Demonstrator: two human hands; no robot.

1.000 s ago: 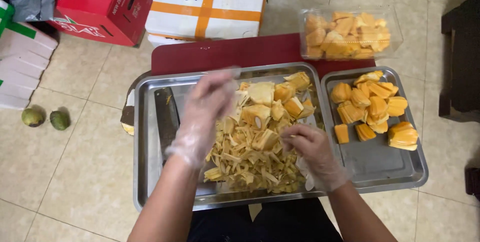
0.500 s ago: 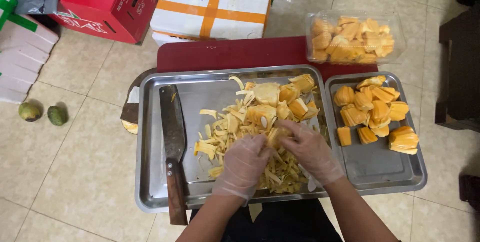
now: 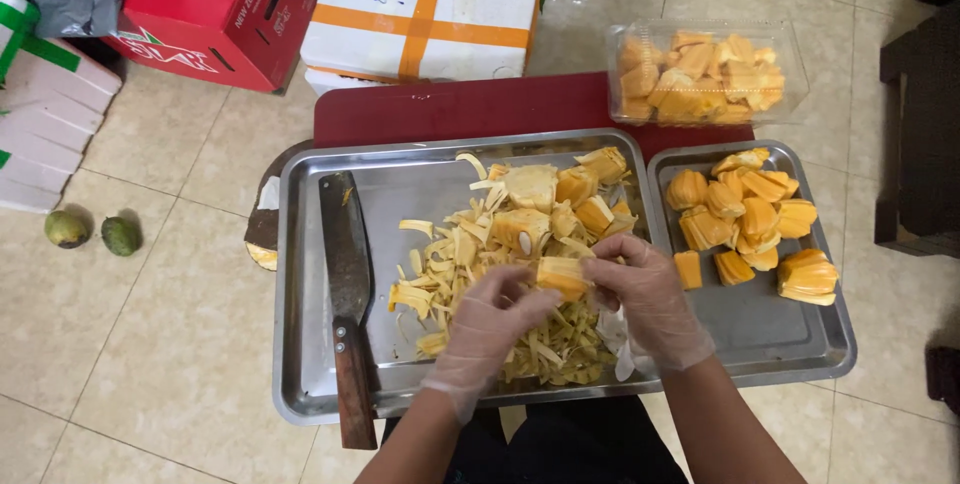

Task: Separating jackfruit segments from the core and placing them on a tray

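We have a jackfruit pod (image 3: 562, 277) pinched between both gloved hands above the pile of pale stringy fibres (image 3: 480, 274) in the large steel tray (image 3: 300, 274): our left hand (image 3: 490, 319) grasps its near-left end with thumb and fingertips, and our right hand (image 3: 645, 294) closes on its right end, so neither hand is free. To do this well, we judge it best to keep the pod low over the pile, so that whatever strips off falls straight under the grip rather than onto the floor tiles. We should pull the pale strands away from the orange flesh in short peels, turning the pod between the fingertips, and not squeeze hard, since the flesh looks soft and the thin gloves are likely slippery. Just beyond the grip lie more uncleaned pods (image 3: 560, 189); to the right of our right hand the smaller tray (image 3: 830, 344) holds the cleaned orange pods (image 3: 745, 214), and farther out a clear plastic box (image 3: 705, 74) is full of them. The cleaver (image 3: 347, 274) rests well left of our left hand, blade flat, safely apart from the work.
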